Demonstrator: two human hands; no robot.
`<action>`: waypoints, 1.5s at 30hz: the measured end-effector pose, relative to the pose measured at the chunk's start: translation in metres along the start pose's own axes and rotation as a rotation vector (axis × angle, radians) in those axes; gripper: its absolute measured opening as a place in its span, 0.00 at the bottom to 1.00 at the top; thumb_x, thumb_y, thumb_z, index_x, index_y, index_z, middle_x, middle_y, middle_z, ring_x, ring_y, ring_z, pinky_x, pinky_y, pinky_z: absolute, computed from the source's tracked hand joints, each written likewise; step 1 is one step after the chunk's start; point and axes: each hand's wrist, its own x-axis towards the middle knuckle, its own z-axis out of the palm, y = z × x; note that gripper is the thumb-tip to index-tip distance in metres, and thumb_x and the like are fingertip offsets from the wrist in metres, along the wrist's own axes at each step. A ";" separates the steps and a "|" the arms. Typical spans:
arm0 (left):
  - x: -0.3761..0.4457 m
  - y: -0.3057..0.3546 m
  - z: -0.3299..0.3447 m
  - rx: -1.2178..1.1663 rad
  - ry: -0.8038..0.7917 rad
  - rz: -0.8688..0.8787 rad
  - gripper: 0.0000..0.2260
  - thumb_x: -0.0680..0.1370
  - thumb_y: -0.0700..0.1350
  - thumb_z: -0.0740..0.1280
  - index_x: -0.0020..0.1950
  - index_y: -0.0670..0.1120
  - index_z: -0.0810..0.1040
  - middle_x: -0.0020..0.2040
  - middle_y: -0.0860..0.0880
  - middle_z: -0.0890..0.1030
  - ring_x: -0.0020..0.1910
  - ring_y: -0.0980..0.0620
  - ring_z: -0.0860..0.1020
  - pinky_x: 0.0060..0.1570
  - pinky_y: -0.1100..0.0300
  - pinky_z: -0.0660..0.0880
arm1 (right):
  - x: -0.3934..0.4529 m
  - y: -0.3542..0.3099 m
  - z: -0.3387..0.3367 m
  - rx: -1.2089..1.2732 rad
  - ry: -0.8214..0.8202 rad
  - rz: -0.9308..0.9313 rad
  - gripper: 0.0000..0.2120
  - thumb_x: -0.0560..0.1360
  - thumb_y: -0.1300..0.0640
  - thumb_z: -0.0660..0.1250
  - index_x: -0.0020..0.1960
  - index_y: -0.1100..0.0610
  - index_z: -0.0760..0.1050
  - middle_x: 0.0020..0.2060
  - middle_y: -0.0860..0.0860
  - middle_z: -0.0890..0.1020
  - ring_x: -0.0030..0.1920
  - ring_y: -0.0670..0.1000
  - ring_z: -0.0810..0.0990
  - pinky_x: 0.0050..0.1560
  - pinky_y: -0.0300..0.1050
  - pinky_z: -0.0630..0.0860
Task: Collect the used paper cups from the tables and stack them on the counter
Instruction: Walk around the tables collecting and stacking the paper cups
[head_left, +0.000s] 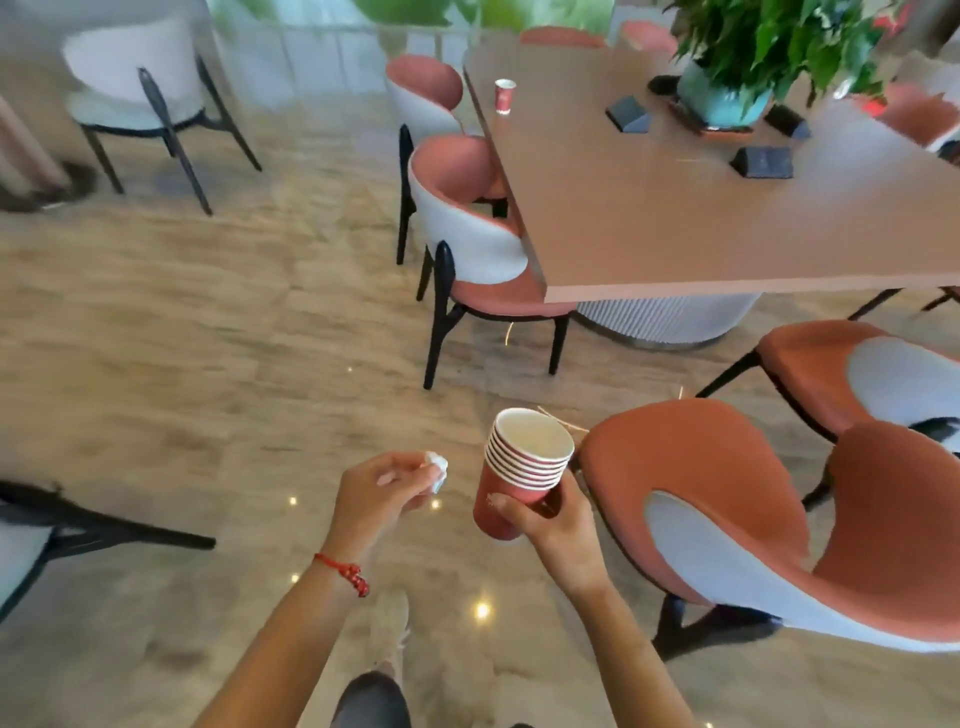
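Note:
My right hand (558, 525) grips a stack of several red paper cups (519, 467) with white insides, held upright over the floor in front of me. My left hand (382, 493) pinches a small crumpled white wad (438, 467) between its fingertips, just left of the stack. A single red paper cup (505, 95) stands upright near the far left edge of the long brown table (675, 208) ahead.
Red and white chairs (483, 239) line the table's left side, and two more (727, 519) stand close on my right. A potted plant (727, 88) and dark holders sit mid-table. Another chair (150, 93) stands far left. Shiny stone floor lies between.

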 end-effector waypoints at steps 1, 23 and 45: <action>0.009 0.004 -0.007 -0.008 0.023 0.002 0.09 0.69 0.34 0.72 0.32 0.46 0.84 0.31 0.48 0.82 0.31 0.54 0.77 0.33 0.65 0.76 | 0.013 -0.002 0.010 -0.007 -0.026 0.000 0.25 0.65 0.59 0.78 0.58 0.48 0.73 0.49 0.45 0.83 0.51 0.43 0.81 0.48 0.36 0.77; 0.302 0.146 -0.121 -0.122 0.233 -0.047 0.05 0.69 0.34 0.72 0.37 0.44 0.81 0.31 0.52 0.83 0.32 0.58 0.81 0.33 0.67 0.78 | 0.311 -0.122 0.203 -0.070 -0.195 0.024 0.28 0.65 0.57 0.77 0.62 0.50 0.70 0.52 0.44 0.81 0.51 0.39 0.80 0.45 0.31 0.76; 0.697 0.313 -0.142 -0.060 0.265 0.020 0.03 0.71 0.38 0.72 0.41 0.46 0.83 0.40 0.48 0.84 0.40 0.54 0.82 0.35 0.67 0.77 | 0.722 -0.211 0.319 -0.070 -0.225 -0.036 0.32 0.66 0.57 0.76 0.66 0.48 0.66 0.58 0.43 0.77 0.58 0.42 0.77 0.51 0.33 0.75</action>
